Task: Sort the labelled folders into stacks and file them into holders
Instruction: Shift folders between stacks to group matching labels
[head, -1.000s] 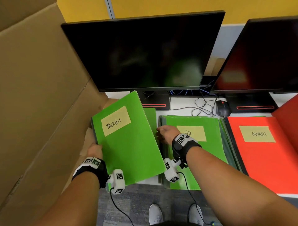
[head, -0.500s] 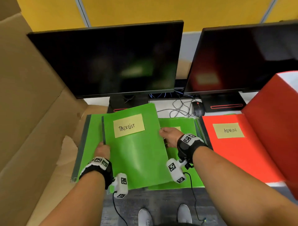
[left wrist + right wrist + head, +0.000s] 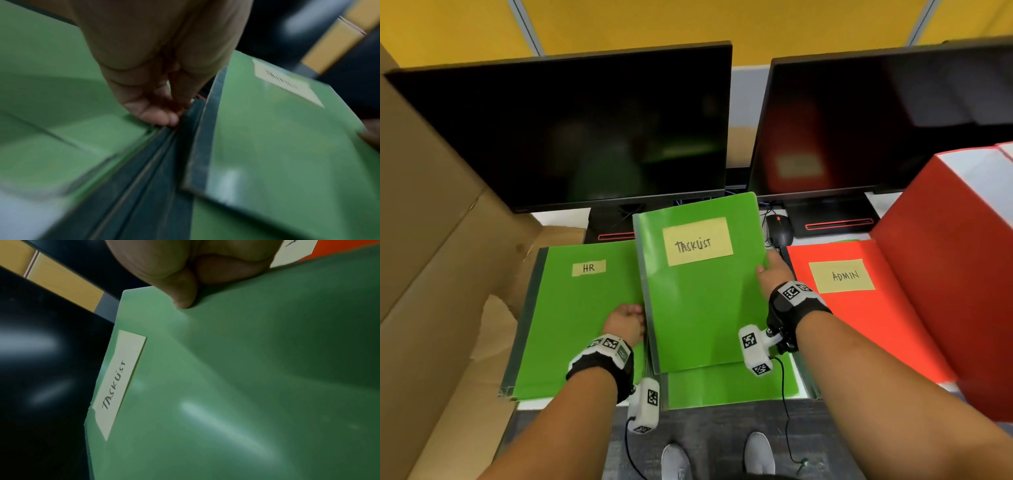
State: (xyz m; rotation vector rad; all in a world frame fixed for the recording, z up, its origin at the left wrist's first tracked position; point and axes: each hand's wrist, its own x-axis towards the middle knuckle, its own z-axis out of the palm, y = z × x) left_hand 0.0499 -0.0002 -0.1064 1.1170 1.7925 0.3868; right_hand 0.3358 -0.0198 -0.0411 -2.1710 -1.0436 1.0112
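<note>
A green folder labelled TASKLIST (image 3: 698, 308) is held tilted above the middle green stack (image 3: 722, 383). My right hand (image 3: 767, 272) pinches its right edge; in the right wrist view the thumb (image 3: 183, 300) lies on the cover of the folder (image 3: 246, 386). My left hand (image 3: 633, 315) grips its dark spine edge, fingers (image 3: 160, 116) curled down beside the spine of the folder (image 3: 277, 146). Left of it lies a green stack topped by a folder labelled HR (image 3: 571, 325). A red ADMIN folder (image 3: 859, 325) lies on the right.
A tall red file holder (image 3: 945, 274) stands at the far right. Two dark monitors (image 3: 568, 130) (image 3: 876, 120) fill the back of the desk, with a mouse (image 3: 779, 231) and cables between their bases. A big cardboard box (image 3: 431, 240) walls the left side.
The TASKLIST folder has travelled right, off the left stack, uncovering its HR label. My right hand left the middle stack and took the folder's right edge.
</note>
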